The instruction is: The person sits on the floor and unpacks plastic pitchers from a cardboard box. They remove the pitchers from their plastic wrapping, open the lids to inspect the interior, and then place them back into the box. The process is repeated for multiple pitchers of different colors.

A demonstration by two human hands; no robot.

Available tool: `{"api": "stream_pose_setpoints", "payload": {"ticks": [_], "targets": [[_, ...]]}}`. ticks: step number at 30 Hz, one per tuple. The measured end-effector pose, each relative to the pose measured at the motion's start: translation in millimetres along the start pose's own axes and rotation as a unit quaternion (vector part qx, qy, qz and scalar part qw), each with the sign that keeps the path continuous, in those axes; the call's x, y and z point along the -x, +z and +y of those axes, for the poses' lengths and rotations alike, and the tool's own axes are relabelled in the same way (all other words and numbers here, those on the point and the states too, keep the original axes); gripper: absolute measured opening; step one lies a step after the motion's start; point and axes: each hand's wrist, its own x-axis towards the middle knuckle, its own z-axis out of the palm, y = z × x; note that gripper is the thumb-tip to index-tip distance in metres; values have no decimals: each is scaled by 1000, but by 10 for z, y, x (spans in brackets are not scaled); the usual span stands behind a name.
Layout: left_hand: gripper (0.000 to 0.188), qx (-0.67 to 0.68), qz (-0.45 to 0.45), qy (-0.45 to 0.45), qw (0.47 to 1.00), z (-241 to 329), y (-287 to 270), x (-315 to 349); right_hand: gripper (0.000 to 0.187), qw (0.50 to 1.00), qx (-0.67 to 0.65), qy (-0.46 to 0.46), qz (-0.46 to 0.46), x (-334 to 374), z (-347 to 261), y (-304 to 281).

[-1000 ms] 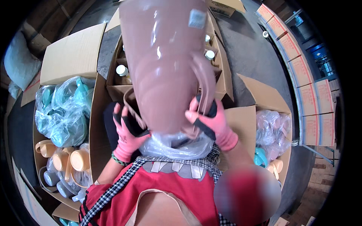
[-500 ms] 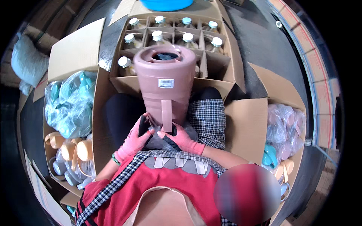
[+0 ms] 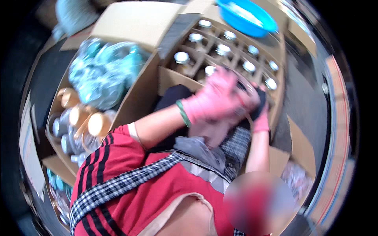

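A dusty-pink plastic pitcher (image 3: pixel 210 131) stands tilted between my knees, its lower end in a crumpled clear plastic bag (image 3: pixel 199 147). Across its top and left side lies my left hand (image 3: pixel 214 96), in a pink glove, with its fingers bent over the rim and blurred by motion. Gripping the far right of the rim is my right hand (image 3: pixel 260 112), in a pink and black glove. Both hands hide much of the pitcher's top and its handle. In front of it stands a divided carton (image 3: pixel 181 78) of clear bottles with white caps (image 3: pixel 223 50).
Left of me an open carton (image 3: pixel 134 88) holds bagged teal pitchers (image 3: pixel 104 74), with orange cups (image 3: pixel 98 124) and grey ones nearer me. A blue basin (image 3: pixel 252 19) rests behind the bottles. At right stands another open carton (image 3: pixel 275 159) with bagged items (image 3: pixel 296 179).
Both hands have moved up from the pitcher's base and bag to its top rim. The pitcher now leans to the right, and the whole view has turned toward the left.
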Motion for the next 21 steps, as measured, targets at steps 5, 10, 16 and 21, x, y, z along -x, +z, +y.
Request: {"api": "stream_pose_setpoints", "payload": {"ticks": [5,10,16,21], "targets": [[47,286,44,-261,921,-449,-184,-89,61,887,315,-272,202,308,477,745],[53,36,105,-24,994,127,-197,179,51,984,111,-49,128,242,84,604],[46,278,-27,-220,935,-371,-493,85,55,876,385,-274,90,378,539,1229],[62,66,60,-4,996,302,-297,306,67,962,236,18,138,152,-107,-143]]}}
